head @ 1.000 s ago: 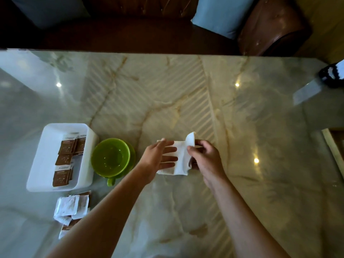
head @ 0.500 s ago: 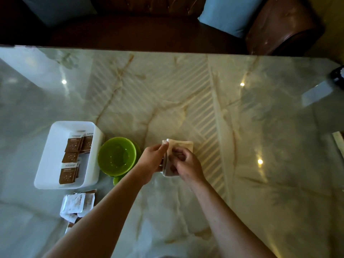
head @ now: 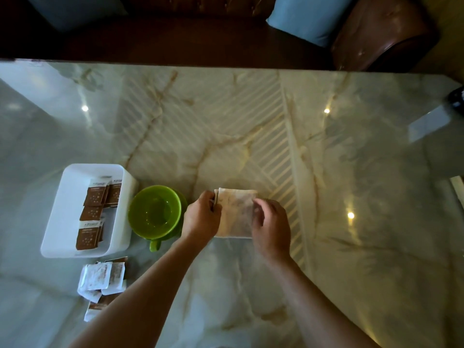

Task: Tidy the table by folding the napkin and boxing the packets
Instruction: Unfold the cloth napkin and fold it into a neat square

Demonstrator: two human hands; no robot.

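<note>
A folded white napkin [head: 236, 213] lies flat on the marble table [head: 251, 121] near its middle. My left hand [head: 202, 218] pinches the napkin's left edge between thumb and fingers. My right hand [head: 271, 226] rests on its right edge, fingers curled over the corner. A white box [head: 62, 212] at the left holds several brown packets [head: 91, 214]. A loose pile of white and brown packets [head: 103, 280] lies on the table just in front of the box.
A green cup on a green saucer [head: 155, 213] stands between the box and my left hand. A dark object [head: 457, 100] sits at the table's right edge. Beyond the far edge is a brown sofa with blue cushions [head: 308, 18].
The napkin's raised flap has been folded over to the left, leaving a smaller flat rectangle. Both hands closed in over it and now sit at its two side edges.
</note>
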